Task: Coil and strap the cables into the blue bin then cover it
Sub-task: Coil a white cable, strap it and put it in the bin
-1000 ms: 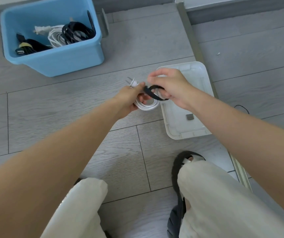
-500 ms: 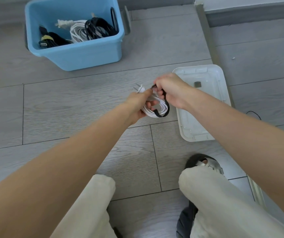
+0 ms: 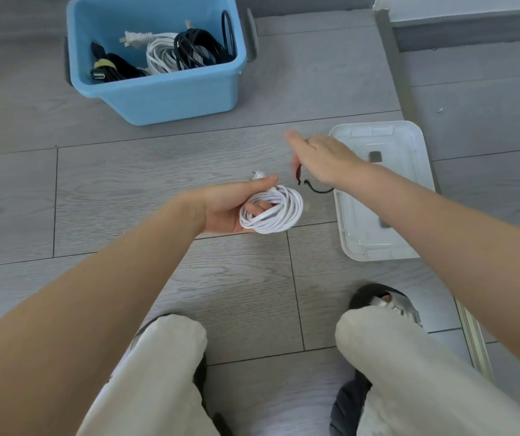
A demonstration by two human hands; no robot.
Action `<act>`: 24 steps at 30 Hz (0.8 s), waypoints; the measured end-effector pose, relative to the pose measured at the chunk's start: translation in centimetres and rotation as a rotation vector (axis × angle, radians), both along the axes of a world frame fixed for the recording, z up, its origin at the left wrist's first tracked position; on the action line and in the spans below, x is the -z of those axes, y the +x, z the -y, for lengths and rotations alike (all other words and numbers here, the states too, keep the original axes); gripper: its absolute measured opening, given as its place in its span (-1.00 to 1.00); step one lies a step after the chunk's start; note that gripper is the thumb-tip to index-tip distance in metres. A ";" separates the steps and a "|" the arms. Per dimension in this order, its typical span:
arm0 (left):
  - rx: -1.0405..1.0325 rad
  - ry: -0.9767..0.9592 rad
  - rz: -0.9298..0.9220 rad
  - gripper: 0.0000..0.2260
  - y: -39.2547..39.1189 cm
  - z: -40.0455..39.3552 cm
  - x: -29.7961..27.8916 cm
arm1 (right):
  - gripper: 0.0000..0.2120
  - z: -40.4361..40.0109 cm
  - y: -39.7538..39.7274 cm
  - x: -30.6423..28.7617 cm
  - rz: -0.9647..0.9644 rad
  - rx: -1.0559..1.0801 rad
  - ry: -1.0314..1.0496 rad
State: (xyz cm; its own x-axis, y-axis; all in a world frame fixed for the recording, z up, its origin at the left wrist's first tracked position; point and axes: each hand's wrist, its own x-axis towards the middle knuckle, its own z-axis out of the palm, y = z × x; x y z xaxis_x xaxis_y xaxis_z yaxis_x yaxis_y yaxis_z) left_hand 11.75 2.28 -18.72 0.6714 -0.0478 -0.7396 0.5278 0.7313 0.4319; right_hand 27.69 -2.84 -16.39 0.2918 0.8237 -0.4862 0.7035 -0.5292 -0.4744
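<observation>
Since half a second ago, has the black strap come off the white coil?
Yes. The black strap now hangs from the right hand, clear of the white coil in the left hand, nearer the white lid.

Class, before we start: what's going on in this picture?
A person crouching on the floor holds a coiled white cable in the left hand. The right hand pinches a black strap, apart from the coil and not yet wrapped round it. Several bundled cables already lie in the blue bin; its white lid lies on the floor beside the right arm.
</observation>
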 end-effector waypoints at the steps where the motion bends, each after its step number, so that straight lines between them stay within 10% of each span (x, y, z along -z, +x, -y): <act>1: 0.004 0.010 0.004 -0.63 -0.1 0.0 -0.1 | -0.49 -0.1 -0.1 0.2 -0.074 0.047 -0.035; 4: -0.017 0.008 -0.003 -0.65 0.0 0.0 -0.1 | -0.84 -0.2 -0.4 0.6 -0.265 0.129 -0.083; 10: 0.038 0.036 -0.123 -0.69 0.3 0.1 0.9 | -0.87 0.1 0.9 -0.5 -0.708 0.170 0.009; 24: -0.021 -0.037 -0.050 -0.72 0.8 0.6 -0.2 | -0.78 0.0 0.0 -0.3 -0.395 -0.170 -0.189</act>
